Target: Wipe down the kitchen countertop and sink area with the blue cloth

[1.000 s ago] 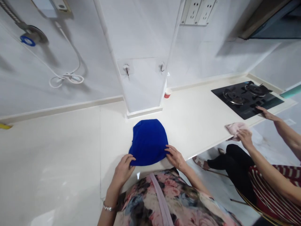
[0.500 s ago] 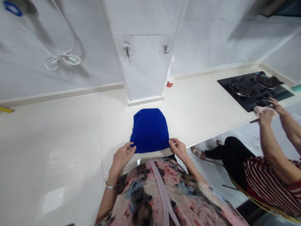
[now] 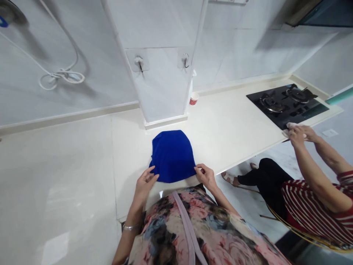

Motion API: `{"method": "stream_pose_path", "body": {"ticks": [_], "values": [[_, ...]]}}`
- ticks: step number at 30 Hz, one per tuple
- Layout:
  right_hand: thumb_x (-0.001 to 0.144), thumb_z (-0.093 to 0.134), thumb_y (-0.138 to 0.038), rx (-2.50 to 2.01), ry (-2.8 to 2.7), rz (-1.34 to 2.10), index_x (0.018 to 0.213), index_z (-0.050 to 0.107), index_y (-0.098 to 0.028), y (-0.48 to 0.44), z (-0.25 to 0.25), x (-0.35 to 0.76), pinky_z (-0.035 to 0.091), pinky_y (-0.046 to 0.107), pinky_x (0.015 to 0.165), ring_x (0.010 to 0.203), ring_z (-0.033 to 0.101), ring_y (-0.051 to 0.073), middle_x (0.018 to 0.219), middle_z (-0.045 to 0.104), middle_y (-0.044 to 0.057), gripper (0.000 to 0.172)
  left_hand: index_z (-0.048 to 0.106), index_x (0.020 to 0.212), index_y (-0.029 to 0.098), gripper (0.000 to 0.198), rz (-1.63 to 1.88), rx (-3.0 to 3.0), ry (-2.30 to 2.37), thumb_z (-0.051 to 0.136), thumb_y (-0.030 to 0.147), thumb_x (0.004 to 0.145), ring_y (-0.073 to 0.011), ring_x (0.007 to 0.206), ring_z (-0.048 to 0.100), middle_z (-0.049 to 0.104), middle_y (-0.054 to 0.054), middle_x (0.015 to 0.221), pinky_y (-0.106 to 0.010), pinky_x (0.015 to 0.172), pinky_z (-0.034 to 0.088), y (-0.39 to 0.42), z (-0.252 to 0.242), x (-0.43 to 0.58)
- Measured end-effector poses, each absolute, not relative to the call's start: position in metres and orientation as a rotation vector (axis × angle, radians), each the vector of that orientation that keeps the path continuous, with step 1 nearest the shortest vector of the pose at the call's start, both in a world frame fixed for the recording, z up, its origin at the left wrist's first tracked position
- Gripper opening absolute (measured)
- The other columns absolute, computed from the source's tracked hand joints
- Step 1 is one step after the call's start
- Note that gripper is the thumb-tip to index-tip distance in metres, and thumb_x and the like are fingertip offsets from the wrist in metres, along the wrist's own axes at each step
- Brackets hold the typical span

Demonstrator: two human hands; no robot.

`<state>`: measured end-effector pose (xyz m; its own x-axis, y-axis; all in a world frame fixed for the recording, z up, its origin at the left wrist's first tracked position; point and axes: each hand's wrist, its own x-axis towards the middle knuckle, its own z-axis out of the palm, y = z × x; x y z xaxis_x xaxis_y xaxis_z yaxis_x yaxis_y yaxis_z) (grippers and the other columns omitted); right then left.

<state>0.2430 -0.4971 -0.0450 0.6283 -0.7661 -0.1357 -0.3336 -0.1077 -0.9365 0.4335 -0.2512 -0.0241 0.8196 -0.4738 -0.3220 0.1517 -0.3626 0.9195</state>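
A folded blue cloth (image 3: 173, 156) lies on the white counter in front of me, its rounded end towards the wall pillar. At its near left corner is my left hand (image 3: 143, 183), thumb and fingers apart, the tips touching the cloth's edge. My right hand (image 3: 206, 176) pinches the near right corner between thumb and fingers. The layers at the left edge sit slightly uneven.
The white counter (image 3: 220, 136) runs right to a black gas hob (image 3: 284, 105). A seated person's hands (image 3: 299, 134) hold a pale cloth at the hob's near edge. A red and white cup (image 3: 194, 98) stands beside the pillar with hooks (image 3: 139, 63).
The cloth's rounded end has a more creased outline, and its left edge looks less even. My hands stay at its near corners. The other person's hands have come together on the pale cloth.
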Motion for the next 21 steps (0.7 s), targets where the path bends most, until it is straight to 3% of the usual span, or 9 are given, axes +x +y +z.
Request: {"method": "stream_pose_path", "body": {"ticks": [3, 6, 9, 13, 16, 21], "values": [[0.073, 0.072, -0.08, -1.451, 0.868, -0.484, 0.081, 0.061, -0.023, -0.506, -0.019, 0.254, 0.024, 0.024, 0.039, 0.036, 0.033, 0.009, 0.045, 0.041, -0.011, 0.058, 0.069, 0.137, 0.014, 0.079, -0.847, 1.697, -0.291, 0.078, 0.061, 0.074, -0.0089, 0.052, 0.031, 0.04, 0.009, 0.062, -0.025, 0.052, 0.026, -0.255, 0.0, 0.45], [0.075, 0.076, -0.076, -1.432, 0.816, -0.652, 0.085, 0.061, -0.022, -0.521, 0.018, 0.266, 0.024, 0.022, 0.036, 0.033, 0.035, 0.007, 0.045, 0.044, -0.011, 0.057, 0.079, 0.124, 0.019, 0.054, -0.803, 1.743, -0.596, 0.075, 0.053, 0.083, -0.0088, 0.053, 0.032, 0.041, 0.008, 0.06, -0.024, 0.053, 0.027, -0.26, 0.04, 0.471], [0.083, 0.077, -0.066, -1.54, 0.731, -0.89, 0.09, 0.063, -0.022, -0.531, 0.057, 0.275, 0.029, 0.021, 0.036, 0.035, 0.043, 0.007, 0.051, 0.05, -0.01, 0.047, 0.084, 0.112, 0.025, 0.031, -0.32, 1.828, -0.786, 0.072, 0.043, 0.09, -0.0078, 0.053, 0.036, 0.053, 0.005, 0.063, -0.023, 0.055, 0.033, -0.269, 0.085, 0.485], [0.092, 0.074, -0.056, -1.68, 0.638, -1.182, 0.094, 0.065, -0.022, -0.534, 0.093, 0.276, 0.034, 0.021, 0.038, 0.037, 0.048, 0.008, 0.053, 0.053, -0.01, 0.036, 0.085, 0.109, 0.028, 0.02, 0.324, 1.803, -0.786, 0.073, 0.035, 0.094, -0.0067, 0.054, 0.044, 0.073, 0.001, 0.077, -0.022, 0.056, 0.041, -0.281, 0.125, 0.482], [0.095, 0.071, -0.053, -1.781, 0.652, -1.247, 0.097, 0.066, -0.021, -0.532, 0.102, 0.273, 0.035, 0.021, 0.038, 0.038, 0.049, 0.008, 0.054, 0.053, -0.01, 0.033, 0.085, 0.108, 0.027, 0.019, 0.49, 1.774, -0.775, 0.075, 0.033, 0.094, -0.0065, 0.053, 0.047, 0.079, -0.002, 0.086, -0.022, 0.055, 0.042, -0.286, 0.13, 0.475], [0.098, 0.068, -0.054, -1.895, 0.646, -1.149, 0.098, 0.067, -0.021, -0.534, 0.093, 0.273, 0.04, 0.022, 0.042, 0.041, 0.051, 0.008, 0.056, 0.054, -0.009, 0.032, 0.085, 0.109, 0.027, 0.021, 0.405, 1.858, -0.699, 0.075, 0.037, 0.094, -0.0076, 0.054, 0.049, 0.072, 0.002, 0.071, -0.023, 0.058, 0.044, -0.286, 0.108, 0.479]]}}
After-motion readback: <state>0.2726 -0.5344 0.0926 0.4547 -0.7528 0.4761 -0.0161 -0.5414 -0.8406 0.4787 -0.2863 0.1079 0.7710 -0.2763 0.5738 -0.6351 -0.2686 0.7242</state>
